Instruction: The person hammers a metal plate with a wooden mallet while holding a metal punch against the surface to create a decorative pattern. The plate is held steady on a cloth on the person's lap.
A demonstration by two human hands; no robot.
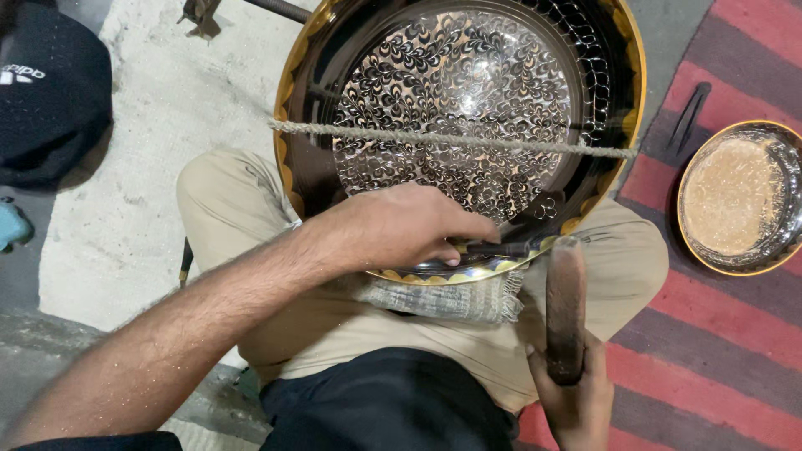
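Tray (468, 100): large round engraved metal piece with a gold rim, leaning on the seated person's lap and taking up the top middle of the view; its lower edge is sitting on a folded cloth pad (434, 299).
Rope (451, 140): running taut across the tray's face, seemingly bracing it.
Left hand (401, 225): curling over the lower rim and pinching a thin dark chisel (493, 248), its tip lying near the gold border.
Right hand (576, 401): closing around the handle of a worn hammer (565, 305), head raised just beside the chisel's end.
Bowl (739, 196): sitting apart on the red striped rug (718, 334), at the right edge.
Judgement: chisel wants holding steady and strikes kept light, since the tray is only resting.
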